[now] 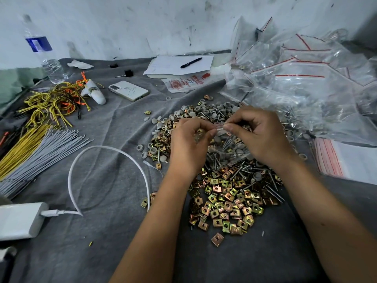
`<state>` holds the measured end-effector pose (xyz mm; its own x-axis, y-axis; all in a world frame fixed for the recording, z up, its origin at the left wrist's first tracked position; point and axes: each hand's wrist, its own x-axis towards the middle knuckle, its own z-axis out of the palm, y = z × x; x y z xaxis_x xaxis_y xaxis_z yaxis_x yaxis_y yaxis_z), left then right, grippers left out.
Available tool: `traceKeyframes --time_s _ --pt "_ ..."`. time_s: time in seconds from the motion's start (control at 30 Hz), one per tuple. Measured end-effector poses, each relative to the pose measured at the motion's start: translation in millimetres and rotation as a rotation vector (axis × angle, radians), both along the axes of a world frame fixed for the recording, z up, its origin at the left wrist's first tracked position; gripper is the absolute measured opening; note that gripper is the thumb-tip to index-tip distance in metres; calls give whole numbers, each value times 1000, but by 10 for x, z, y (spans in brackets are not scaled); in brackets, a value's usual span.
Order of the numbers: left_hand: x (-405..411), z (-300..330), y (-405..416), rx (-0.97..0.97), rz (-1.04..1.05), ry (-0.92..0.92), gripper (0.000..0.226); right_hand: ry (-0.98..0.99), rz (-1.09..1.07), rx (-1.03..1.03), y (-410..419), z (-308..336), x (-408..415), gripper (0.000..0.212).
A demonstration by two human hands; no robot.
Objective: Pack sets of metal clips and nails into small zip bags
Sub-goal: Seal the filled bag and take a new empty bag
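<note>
Two hands meet over the pile. The left hand (190,137) and the right hand (258,132) each pinch the top edge of one small zip bag (223,147), which already has nails and bits inside. It looks like they are pressing it closed. Under them lie lots of loose metal clips (222,203), nails (273,190) and grey caps (152,149) on the grey bench cloth (114,135). Many filled bags (306,84) are heaped to the right. Flat empty bags (338,158) wait nearby, so plenty is left.
</note>
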<state>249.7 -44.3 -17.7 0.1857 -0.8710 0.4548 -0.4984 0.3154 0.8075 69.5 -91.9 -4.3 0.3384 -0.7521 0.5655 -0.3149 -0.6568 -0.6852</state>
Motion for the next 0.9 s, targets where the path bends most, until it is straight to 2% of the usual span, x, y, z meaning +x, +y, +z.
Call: traceKeyframes --time_s 0.23,0.37,0.57,0.9 --pt "-5 1 5 -7 13 -21 7 3 2 -7 -7 7 -1 7" --pt "-4 17 12 -84 33 -105 5 61 12 -29 -2 -16 31 8" --pt "-20 17 19 -118 61 -111 7 44 -27 -29 -12 -6 13 11" --pt "-15 -19 -13 -163 41 -210 9 125 7 -157 48 18 40 9"
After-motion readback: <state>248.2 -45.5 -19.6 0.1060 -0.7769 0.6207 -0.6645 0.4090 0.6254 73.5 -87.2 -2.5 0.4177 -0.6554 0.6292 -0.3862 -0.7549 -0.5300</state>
